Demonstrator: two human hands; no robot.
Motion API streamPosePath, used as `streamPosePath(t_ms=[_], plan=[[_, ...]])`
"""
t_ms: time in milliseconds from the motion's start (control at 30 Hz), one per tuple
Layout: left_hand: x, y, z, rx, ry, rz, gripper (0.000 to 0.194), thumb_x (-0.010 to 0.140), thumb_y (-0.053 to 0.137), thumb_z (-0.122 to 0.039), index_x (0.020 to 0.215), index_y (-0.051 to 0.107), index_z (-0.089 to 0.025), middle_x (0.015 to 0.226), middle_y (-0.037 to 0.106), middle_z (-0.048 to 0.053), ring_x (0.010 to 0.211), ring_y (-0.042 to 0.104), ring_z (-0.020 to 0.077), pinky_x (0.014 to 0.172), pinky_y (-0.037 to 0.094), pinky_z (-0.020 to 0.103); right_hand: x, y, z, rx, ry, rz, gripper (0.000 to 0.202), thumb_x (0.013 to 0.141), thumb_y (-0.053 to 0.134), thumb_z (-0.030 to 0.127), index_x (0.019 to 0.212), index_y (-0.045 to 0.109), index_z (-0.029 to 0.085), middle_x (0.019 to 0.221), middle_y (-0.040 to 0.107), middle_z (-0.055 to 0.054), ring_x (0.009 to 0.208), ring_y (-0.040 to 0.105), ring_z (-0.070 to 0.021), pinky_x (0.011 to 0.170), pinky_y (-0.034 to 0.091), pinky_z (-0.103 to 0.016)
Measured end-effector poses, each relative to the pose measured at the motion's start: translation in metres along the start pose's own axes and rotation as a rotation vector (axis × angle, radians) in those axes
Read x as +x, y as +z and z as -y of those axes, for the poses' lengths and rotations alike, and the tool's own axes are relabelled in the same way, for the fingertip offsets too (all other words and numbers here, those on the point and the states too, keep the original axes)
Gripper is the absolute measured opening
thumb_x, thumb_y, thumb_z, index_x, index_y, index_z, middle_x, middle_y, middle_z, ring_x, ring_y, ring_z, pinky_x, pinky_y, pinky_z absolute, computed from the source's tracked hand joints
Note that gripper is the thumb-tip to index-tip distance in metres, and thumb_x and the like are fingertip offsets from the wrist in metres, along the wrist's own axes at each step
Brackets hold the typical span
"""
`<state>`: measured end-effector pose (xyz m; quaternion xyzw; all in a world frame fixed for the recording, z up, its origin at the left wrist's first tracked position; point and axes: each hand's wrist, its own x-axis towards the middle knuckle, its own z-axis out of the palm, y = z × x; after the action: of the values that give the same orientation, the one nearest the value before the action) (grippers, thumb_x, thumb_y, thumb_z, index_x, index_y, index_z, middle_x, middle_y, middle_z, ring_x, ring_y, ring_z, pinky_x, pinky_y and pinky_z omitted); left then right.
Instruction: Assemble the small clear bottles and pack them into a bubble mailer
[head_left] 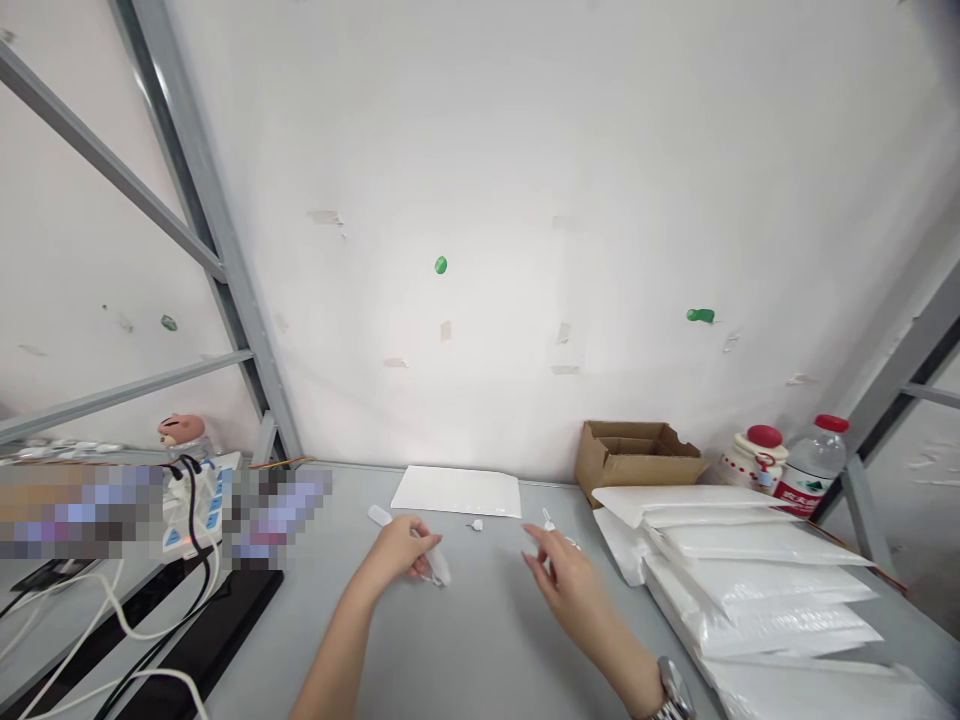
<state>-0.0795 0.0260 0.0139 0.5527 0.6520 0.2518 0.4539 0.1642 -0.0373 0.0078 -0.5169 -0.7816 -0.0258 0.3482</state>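
My left hand (405, 548) is closed on a small translucent white piece (441, 568), which sticks out past the fingertips. Its exact kind is not clear. Just beyond that hand lies a flat, rounded white piece (379, 515). My right hand (559, 570) is held over the table with its fingers apart and nothing visible between them. Close to its fingertips is a small white item with a loop (548, 519), partly covered by the hand. Between the hands, farther back, rests a tiny white part with a thin pin (475, 525). A white sheet (457, 491) lies flat behind it.
White padded mailers (750, 570) are stacked at the right. Behind them stand a cardboard box (637, 455), a jar with a red lid (754, 460) and a red-capped bottle (817, 465). A power strip (199, 505), cables and a long black object (206, 640) occupy the left.
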Motion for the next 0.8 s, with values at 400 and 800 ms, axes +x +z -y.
streamPosePath(t_ms=[400, 800], plan=[[-0.021, 0.057, -0.024, -0.450, 0.128, 0.396, 0.041, 0.059, 0.066, -0.053, 0.064, 0.051, -0.016, 0.057, 0.060, 0.000, 0.055, 0.059, 0.0128, 0.054, 0.045, 0.024, -0.010, 0.014, 0.023, -0.064, -0.218, 0.251, 0.048, 0.076, 0.051, 0.003, 0.120, 0.047, 0.023, 0.084, 0.063, -0.001, 0.070, 0.058, -0.0173, 0.065, 0.044, -0.028], [-0.005, -0.002, 0.006, 0.299, 0.033, 0.104, 0.048, 0.033, 0.079, -0.032, 0.071, 0.053, -0.018, 0.065, 0.057, -0.004, 0.063, 0.056, 0.0170, 0.052, 0.035, 0.023, -0.013, 0.016, 0.031, 0.031, -0.060, 0.363, 0.007, 0.076, 0.064, 0.020, 0.082, 0.060, 0.018, 0.069, 0.064, 0.000, 0.066, 0.056, -0.0162, 0.068, 0.037, -0.027]])
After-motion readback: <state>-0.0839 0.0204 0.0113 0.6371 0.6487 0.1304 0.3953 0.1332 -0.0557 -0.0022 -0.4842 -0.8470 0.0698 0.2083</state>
